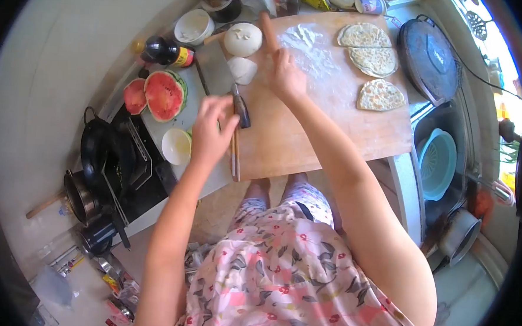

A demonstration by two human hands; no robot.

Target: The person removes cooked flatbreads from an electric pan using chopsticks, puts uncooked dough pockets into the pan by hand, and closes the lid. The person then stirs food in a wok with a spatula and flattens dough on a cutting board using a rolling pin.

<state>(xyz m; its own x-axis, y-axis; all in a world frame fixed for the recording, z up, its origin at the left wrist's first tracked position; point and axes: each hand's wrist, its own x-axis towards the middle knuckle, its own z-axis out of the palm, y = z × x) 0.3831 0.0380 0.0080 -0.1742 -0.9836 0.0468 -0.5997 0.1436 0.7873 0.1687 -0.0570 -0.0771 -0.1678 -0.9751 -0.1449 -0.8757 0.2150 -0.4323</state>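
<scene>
My right hand (pixel 289 77) is closed around the near end of a wooden rolling pin (pixel 268 30), which lies toward the back of the wooden board (pixel 327 131). Just left of it are a large round of dough (pixel 242 39) and a smaller dough piece (pixel 242 71). My left hand (pixel 211 128) hovers at the board's left edge, fingers bent and apart, seemingly holding nothing. Right beside it are the dark handle of a cleaver (pixel 241 110) and a pair of chopsticks (pixel 235 156). White flour (pixel 308 47) is spread right of the rolling pin.
Several browned flatbread pieces (pixel 381 95) lie on the board's right side. Beyond them are a round electric griddle (pixel 429 59) and a sink with a blue colander (pixel 437 165). Leftward stand cut watermelon (pixel 165 96), a sauce bottle (pixel 163 51), bowls (pixel 176 147) and a wok (pixel 105 149).
</scene>
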